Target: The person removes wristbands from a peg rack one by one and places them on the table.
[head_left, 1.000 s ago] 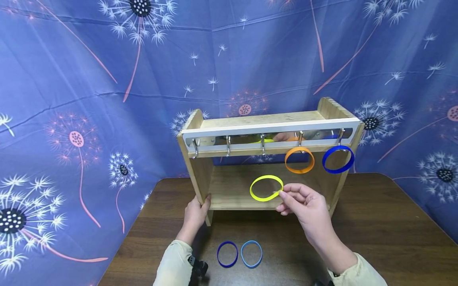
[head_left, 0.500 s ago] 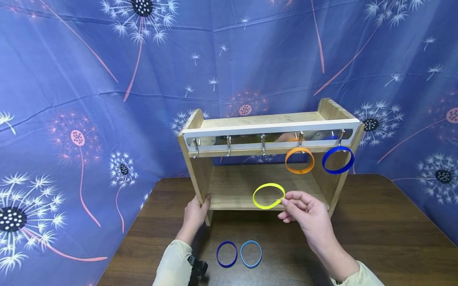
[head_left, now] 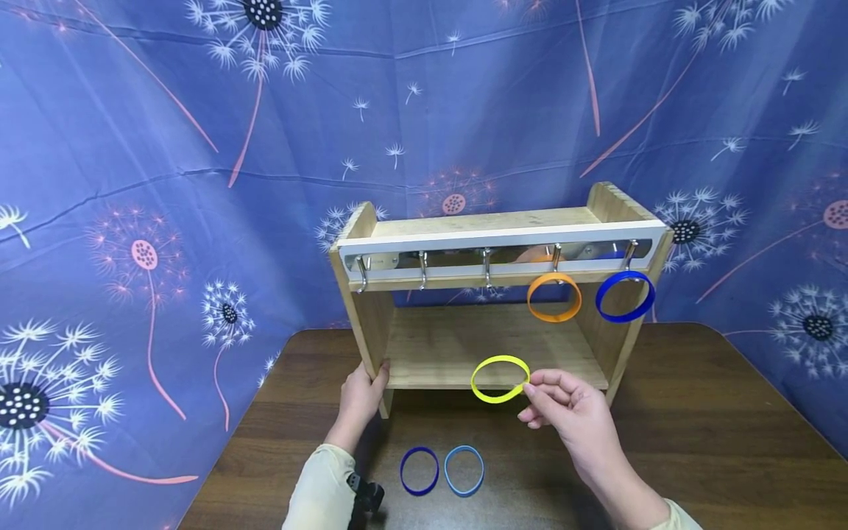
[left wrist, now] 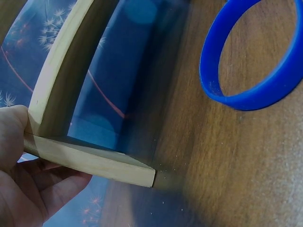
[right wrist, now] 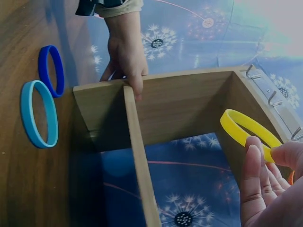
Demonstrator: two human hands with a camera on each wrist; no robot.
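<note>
Here, the right hand pinches a smooth, rounded yellow band.

Impossible to read any lettering, number or sign; just right of the leftmost hook, on the hook rail, possible to spot a faint mark, too small to decipher.

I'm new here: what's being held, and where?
Right hand pinches the yellow band by its right edge; left hand grips the rack low on its left side.
</note>
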